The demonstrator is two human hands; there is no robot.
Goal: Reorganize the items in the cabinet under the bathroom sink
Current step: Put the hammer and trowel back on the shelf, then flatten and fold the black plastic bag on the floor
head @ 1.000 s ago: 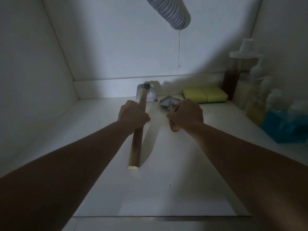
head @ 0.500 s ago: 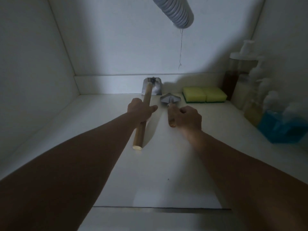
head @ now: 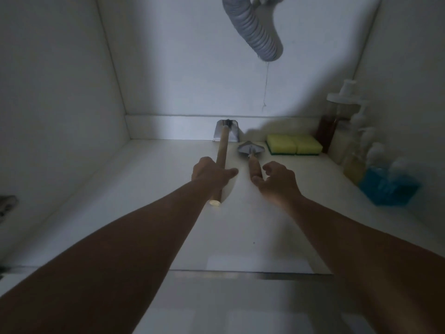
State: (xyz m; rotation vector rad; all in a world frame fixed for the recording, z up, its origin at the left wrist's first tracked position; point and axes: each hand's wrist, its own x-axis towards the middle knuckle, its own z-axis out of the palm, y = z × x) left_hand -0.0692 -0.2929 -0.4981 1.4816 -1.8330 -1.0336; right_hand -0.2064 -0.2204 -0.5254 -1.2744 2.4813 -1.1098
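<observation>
Two wooden-handled tools are shown lying side by side on the white cabinet floor, their long axes running toward 12 o'clock, metal heads against or near the back wall. The long-handled scraper is placed at the left, its flat, rectangular steel blade propped against the rear ledge and its pale, cut handle end nearest the viewer. The short trowel is set just beside it at 3 o'clock, with a dull, pointed metal blade and a stubby round handle.

The left hand is seen over the long handle with fingers extended rather than wrapped; whether it touches cannot be told. The right hand is held loosely curled and empty, just at 3 o'clock of the trowel handle, thumb tip close to its end. Each hand is thus nearer its own tool.

Two yellow sponges with dark green backing are set at 2 o'clock, soft and blocky. Pump bottles line the right wall, and a ribbed grey drain hose hangs overhead.
</observation>
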